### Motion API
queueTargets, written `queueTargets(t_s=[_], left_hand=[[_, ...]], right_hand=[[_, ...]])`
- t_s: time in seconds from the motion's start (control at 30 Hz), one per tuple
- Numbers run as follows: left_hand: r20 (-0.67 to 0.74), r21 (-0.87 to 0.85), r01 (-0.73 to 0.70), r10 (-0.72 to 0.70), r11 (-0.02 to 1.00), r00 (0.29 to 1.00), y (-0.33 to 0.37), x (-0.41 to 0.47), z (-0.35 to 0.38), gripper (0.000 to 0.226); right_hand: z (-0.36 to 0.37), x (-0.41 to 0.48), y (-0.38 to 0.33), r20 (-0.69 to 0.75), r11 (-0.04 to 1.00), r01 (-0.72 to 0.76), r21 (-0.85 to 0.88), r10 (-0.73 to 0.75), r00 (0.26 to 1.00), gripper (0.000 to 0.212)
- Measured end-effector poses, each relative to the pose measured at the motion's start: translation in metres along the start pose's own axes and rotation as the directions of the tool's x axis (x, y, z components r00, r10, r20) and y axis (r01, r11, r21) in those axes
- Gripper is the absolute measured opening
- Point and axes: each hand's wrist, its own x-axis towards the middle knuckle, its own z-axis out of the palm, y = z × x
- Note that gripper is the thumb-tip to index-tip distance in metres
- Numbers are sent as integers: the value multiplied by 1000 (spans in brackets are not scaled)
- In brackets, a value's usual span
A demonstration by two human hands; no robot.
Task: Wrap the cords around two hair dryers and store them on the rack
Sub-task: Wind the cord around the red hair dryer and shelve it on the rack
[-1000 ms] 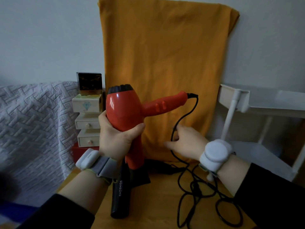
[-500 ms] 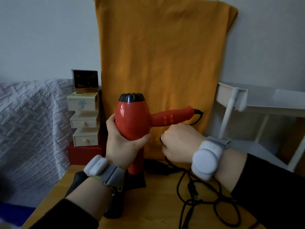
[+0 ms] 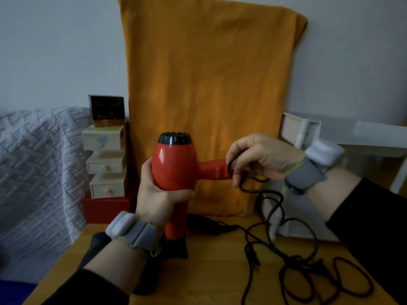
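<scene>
Head: L hand (image 3: 158, 194) grips dryer (image 3: 174, 164), R hand (image 3: 262, 157) cord (image 3: 253, 188).

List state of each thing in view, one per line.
red hair dryer: held up, handle pointing right
left hand: gripping dryer body
right hand: looping cord on handle
cord: mostly unwound, trailing onto table
black hair dryer: lying on table
small drawers: closed

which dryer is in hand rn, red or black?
The red hair dryer: left hand grips its body, right hand loops cord on its handle. The black hair dryer lies on the table.
</scene>
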Motion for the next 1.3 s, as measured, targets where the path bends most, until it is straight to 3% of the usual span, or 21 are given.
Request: queueTargets(t_s=[0.2, 0.27, 0.37, 0.5, 0.67, 0.77, 0.83, 0.9, 1.03, 1.13, 1.3], left_hand=[[50, -73, 44, -41, 996, 998, -5, 5, 2, 109], [84, -83, 57, -50, 995, 995, -5, 6, 4, 105], [134, -113, 78, -62, 991, 989, -3, 6, 7, 101], [200, -192, 150, -111, 970, 974, -3, 5, 8, 91], [358, -284, 230, -120, 931, 926, 0, -1, 19, 83], [378, -339, 263, -125, 903, 917, 4, -3, 24, 84], [370, -357, 268, -128, 895, 920, 7, -4, 26, 86], [346, -352, 253, -126, 901, 930, 12, -4, 27, 89], [255, -333, 208, -124, 920, 959, 18, -4, 29, 92], [132, -338, 180, -143, 924, 981, 17, -4, 27, 92], [10, -230, 125, -126, 965, 992, 14, -1, 20, 109]], right_hand=[[-23, -11, -3, 51, 973, -38, 228, 27, 998, 11], [-27, -13, -3, 31, 975, -33, 218, 27, 999, 6], [-32, -15, 2, 5, 994, -67, 87, 66, 998, 34], [-41, -21, 3, -84, 994, -93, 53, 97, 992, 21], [-35, -16, 16, -152, 989, -141, -35, 135, 979, 34], [-25, -9, 23, -266, 925, -198, -325, 111, 958, 38], [-13, -7, 35, -233, 883, -230, -410, 142, 962, 34], [5, -6, 50, -121, 911, -212, -355, 180, 976, 36], [29, -5, 70, -54, 977, -207, -57, 204, 978, 16], [33, -9, 69, 14, 963, -265, 38, 265, 964, 38], [38, -18, 59, 46, 964, -263, 49, 260, 964, 31]])
